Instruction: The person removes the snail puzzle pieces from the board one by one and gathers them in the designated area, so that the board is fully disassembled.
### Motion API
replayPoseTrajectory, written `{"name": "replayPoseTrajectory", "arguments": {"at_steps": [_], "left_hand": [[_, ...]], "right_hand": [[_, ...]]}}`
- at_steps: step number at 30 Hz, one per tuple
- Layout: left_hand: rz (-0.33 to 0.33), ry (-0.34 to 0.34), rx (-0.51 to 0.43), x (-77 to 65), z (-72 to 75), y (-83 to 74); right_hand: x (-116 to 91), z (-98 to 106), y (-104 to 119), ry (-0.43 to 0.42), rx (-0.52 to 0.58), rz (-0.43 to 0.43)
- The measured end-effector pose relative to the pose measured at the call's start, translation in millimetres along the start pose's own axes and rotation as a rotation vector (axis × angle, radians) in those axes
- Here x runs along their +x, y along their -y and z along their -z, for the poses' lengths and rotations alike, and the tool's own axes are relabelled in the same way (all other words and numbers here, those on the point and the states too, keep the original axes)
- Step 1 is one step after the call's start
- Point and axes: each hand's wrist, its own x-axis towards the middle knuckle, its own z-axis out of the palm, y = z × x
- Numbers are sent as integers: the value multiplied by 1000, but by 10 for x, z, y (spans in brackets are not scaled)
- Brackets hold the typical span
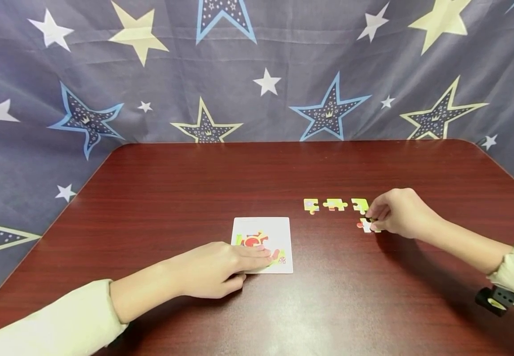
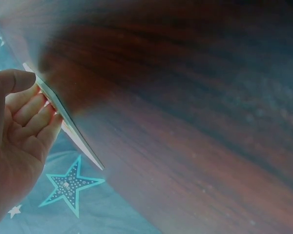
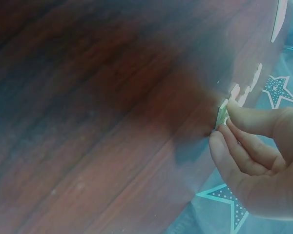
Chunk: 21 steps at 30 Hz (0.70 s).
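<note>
Well, the tabletop (image 1: 181,188) is dark red-brown wood with a visible grain, its two far corners rounded. A grey-blue, star-printed curtain (image 1: 239,64) hangs behind its far edge and along both sides. The left arm (image 1: 147,287), in a cream sleeve (image 1: 74,314), reaches in from the near left; the left hand (image 1: 218,269) lies over the near part of the white board (image 1: 281,235), its fingers straight and pressed together across the coloured picture (image 1: 253,241), thumb at the board's near edge. That board sits around the middle of the tabletop, well apart from its side edges. The right arm (image 1: 461,242) slants in from the right, wrist bent, and the right hand (image 1: 401,215) pinches a puzzle piece (image 1: 365,226) between thumb and fingers, right of the board. Three more pieces (image 1: 335,204) lie in a row near it, closer to the far edge
</note>
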Motion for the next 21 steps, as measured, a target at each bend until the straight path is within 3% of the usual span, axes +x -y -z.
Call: {"name": "replayPoseTrajectory", "arguments": {"at_steps": [10,21], "left_hand": [[-14,-9,4,-5,-8,-7],[32,20,-19,-8,13,-35]], "right_hand": [[15,-20,13,-38,8,11],[185,121,198,-31,-1,-7]]}}
